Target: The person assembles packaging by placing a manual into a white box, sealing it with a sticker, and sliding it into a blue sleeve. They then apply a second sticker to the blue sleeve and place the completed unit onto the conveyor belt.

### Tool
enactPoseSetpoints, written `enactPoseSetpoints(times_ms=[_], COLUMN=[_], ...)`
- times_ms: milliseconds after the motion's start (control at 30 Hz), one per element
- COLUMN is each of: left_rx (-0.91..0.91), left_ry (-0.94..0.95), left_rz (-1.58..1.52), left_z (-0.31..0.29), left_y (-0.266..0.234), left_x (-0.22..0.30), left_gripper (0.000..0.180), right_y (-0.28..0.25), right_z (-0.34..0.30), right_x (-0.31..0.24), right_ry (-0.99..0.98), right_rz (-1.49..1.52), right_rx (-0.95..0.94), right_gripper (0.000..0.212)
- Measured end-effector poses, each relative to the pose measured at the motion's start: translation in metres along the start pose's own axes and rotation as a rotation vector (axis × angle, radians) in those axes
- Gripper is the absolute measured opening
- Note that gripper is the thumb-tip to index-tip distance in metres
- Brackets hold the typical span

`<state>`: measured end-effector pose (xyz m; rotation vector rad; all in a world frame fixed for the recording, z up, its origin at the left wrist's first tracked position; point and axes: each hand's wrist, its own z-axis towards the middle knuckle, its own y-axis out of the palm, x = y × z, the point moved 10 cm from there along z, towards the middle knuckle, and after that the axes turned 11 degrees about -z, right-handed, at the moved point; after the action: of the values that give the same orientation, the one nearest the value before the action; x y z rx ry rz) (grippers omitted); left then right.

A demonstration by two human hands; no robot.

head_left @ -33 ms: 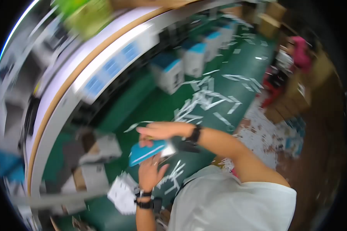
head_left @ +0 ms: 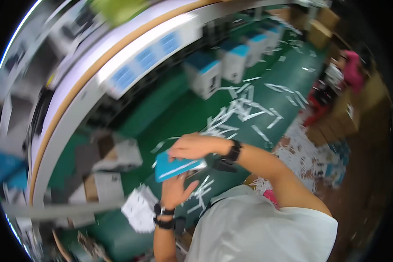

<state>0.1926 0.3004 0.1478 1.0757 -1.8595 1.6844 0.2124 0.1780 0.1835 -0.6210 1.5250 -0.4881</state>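
Observation:
Over the green work surface is a small box with a blue top and white edge [head_left: 174, 168]. My right hand [head_left: 196, 146] lies on its far side, the fingers bent down over the blue top. My left hand [head_left: 174, 192] is at its near side with the thumb stretched away and fingers extended against the lower edge; their tips are partly hidden. A thin curved white strip [head_left: 163, 143] shows just beyond the box, and I cannot tell whether it is attached. A white stack [head_left: 139, 209] of flat pieces lies left of my left wrist.
Loose white strips [head_left: 244, 105] litter the green table [head_left: 288, 74]. Blue-and-white boxes [head_left: 203, 74] stand along its far side; opened cartons [head_left: 118, 155] are at left. A pale bar [head_left: 65, 210] crosses the lower left. Brown cartons [head_left: 336, 120] and scraps [head_left: 297, 153] lie at right, by a person in pink [head_left: 353, 70].
The view has shifted, so the scene sits further right. My right hand's fingers, stretched out before, now bend over the blue top. The box shows more of its blue face.

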Motion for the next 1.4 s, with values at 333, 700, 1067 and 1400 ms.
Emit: enactPoseSetpoints(times_ms=[333, 700, 1067, 1400], left_rx=[0.642, 0.528, 0.900, 0.662], left_ry=[0.127, 0.024, 0.246, 0.278], left_rz=[-0.769, -0.871, -0.232, -0.093], left_z=[-0.037, -0.032, -0.049, -0.053], left_y=[-0.015, -0.012, -0.044, -0.047], left_x=[-0.053, -0.068, -0.055, -0.057], left_gripper=[0.035, 0.045, 0.074, 0.089], right_y=[0.023, 0.029, -0.006, 0.041], right_z=[-0.022, -0.008, -0.089, -0.097], right_x=[-0.063, -0.051, 0.021, -0.006], right_ry=[-0.354, -0.381, 0.066, -0.015], right_rz=[-0.419, 0.130, -0.170, -0.415], right_rx=[0.308, 0.119, 0.481, 0.664], right_gripper=[0.020, 0.025, 0.056, 0.051])
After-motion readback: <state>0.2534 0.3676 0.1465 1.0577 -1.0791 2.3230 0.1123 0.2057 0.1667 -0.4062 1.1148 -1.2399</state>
